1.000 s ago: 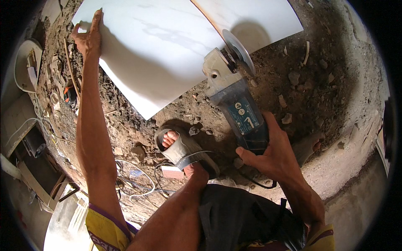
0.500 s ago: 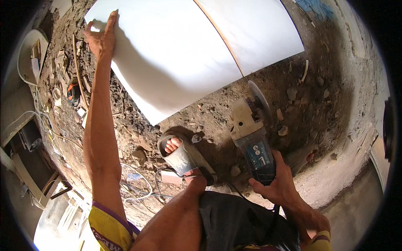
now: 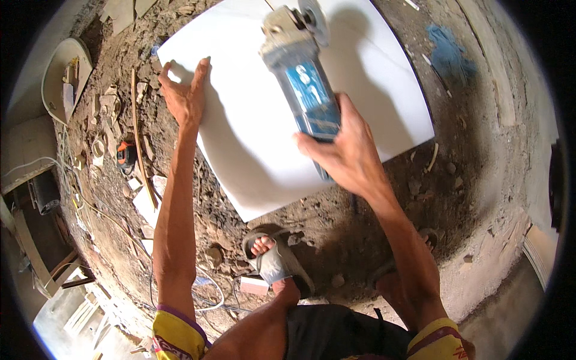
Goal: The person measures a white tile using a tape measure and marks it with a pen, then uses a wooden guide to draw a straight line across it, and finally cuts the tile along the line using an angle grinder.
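My right hand (image 3: 345, 147) is wrapped round the body of an angle grinder (image 3: 309, 90), blue and grey. The grinder is above a large white tile or panel (image 3: 252, 120), its thin disc (image 3: 315, 23) toward the far side and its shadow on the white surface. My left hand (image 3: 184, 99) rests at the panel's left edge, thumb and forefinger spread apart, with white surface showing between them. Any fingers beneath the edge are hidden. A short brown line shows at the panel's far side; grinder and hand cover the middle.
Rubble-strewn soil lies around the panel. At left are a tape measure (image 3: 126, 156), a thin wooden strip (image 3: 139, 132), a curved white container (image 3: 66, 81) and loose cables. A blue cloth (image 3: 450, 54) lies at right beside the wall. My sandalled foot (image 3: 273, 255) is near the panel's front corner.
My right hand has raised the grinder from beside my knee to above the panel, forward and left. The view has shifted, and the panel appears lower. My left hand stays at its edge.
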`<state>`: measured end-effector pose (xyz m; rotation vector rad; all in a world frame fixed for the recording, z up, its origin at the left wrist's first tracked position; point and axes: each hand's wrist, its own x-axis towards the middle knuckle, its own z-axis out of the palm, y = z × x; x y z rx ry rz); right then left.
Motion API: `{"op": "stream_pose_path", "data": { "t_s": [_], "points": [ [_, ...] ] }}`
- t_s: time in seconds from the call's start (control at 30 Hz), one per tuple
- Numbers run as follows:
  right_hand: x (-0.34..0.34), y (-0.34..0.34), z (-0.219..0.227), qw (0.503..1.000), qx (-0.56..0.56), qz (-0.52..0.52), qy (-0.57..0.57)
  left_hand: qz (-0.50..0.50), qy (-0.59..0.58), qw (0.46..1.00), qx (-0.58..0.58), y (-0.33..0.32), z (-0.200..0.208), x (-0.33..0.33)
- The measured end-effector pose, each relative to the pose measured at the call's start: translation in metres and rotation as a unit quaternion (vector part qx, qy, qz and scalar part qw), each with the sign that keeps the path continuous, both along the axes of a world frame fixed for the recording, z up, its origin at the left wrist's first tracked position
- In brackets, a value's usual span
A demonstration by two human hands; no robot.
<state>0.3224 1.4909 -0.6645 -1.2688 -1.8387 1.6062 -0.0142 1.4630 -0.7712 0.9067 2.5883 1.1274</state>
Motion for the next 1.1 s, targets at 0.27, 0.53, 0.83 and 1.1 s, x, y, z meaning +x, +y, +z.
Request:
{"op": "stream_pose_path", "data": {
  "t_s": [0.27, 0.53, 0.83, 1.1],
  "points": [
    [-0.113, 0.102, -0.039, 0.996, 0.084, 0.009, 0.004, 0.001, 0.005, 0.999, 0.038, 0.000, -0.005, -0.003],
    [-0.145, 0.144, -0.046, 0.997, 0.069, 0.034, 0.001, 0.005, 0.018, 1.000, 0.014, 0.006, 0.009, 0.005],
    [-0.150, 0.154, -0.048, 0.995, 0.072, 0.042, -0.048, 0.009, -0.005, 1.000, 0.029, 0.011, 0.005, 0.006],
    [-0.156, 0.158, 0.001, 0.994, -0.072, 0.055, -0.059, 0.010, -0.016, 1.000, 0.006, 0.010, 0.010, 0.004]
  ]
}}
